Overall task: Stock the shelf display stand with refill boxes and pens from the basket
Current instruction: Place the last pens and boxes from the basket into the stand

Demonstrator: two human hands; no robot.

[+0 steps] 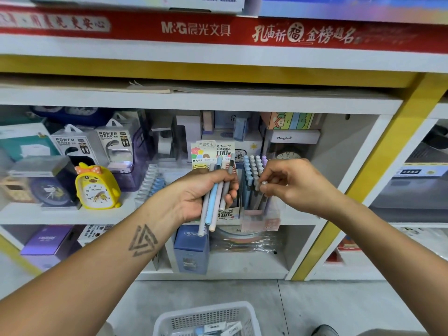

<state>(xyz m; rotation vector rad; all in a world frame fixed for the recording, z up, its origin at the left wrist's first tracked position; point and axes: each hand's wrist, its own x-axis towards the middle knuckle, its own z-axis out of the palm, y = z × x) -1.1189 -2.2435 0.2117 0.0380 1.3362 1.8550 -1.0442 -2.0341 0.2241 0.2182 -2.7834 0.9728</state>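
My left hand [206, 192] grips a bunch of several pens [214, 202], grey, light blue and cream, held upright in front of the display stand [260, 220]. My right hand [288, 185] pinches the top of one grey pen [263, 186] that stands among the blue and lilac pens [253, 170] in the stand's right compartment. A printed card [213, 151] rises behind the stand's left side. On the floor below sits the white basket [208, 316], with several small refill boxes [218, 328] lying inside.
The stand sits on a white shelf [135, 212] beside a yellow duck alarm clock [97, 187], power bank packs [116, 144] and a tray of blue pens [151, 183]. Boxes [191, 248] fill the lower shelf. A shoe [324, 331] shows at bottom right.
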